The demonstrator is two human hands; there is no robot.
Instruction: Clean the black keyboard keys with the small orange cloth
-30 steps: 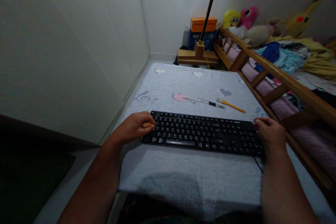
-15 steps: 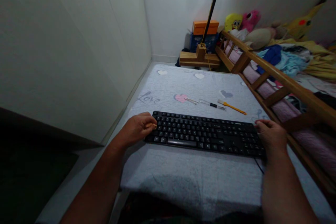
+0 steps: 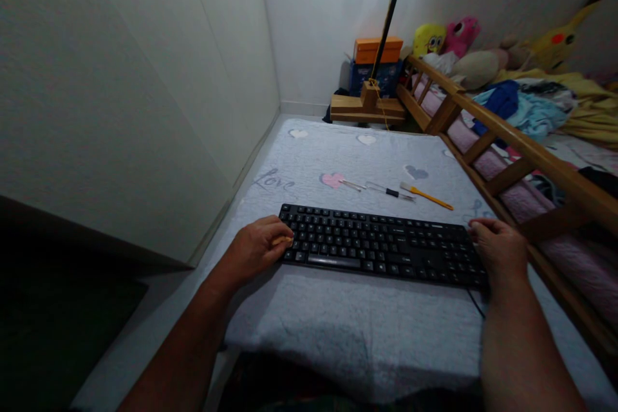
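Observation:
A black computer keyboard (image 3: 376,246) lies flat across the cloth-covered table, keys up, its cable (image 3: 476,302) leaving near the right end. At the keyboard's left edge, my left hand (image 3: 263,246) is closed, pinching a small orange-tan piece (image 3: 281,241) against the keys; mostly covered by the fingers, its kind does not show. My right hand (image 3: 499,246) is closed around the right end of the keyboard, thumb and fingers at its edge. Beyond the keyboard lie cotton swabs (image 3: 353,185), a thin wire tool with a black grip (image 3: 392,193) and a yellow-handled brush (image 3: 427,196).
A patterned grey cloth (image 3: 309,154) covers the table. Along the right runs a wooden bed rail (image 3: 526,141), with clothes and plush toys (image 3: 429,40) behind it. A wooden stand (image 3: 369,103) with a pole and boxes (image 3: 378,50) is at the back. White cabinet doors (image 3: 145,77) rise on the left.
My left hand has slid down and slightly right along the keyboard's left edge, with the orange-tan piece. My right hand and the keyboard stay nearly where they were.

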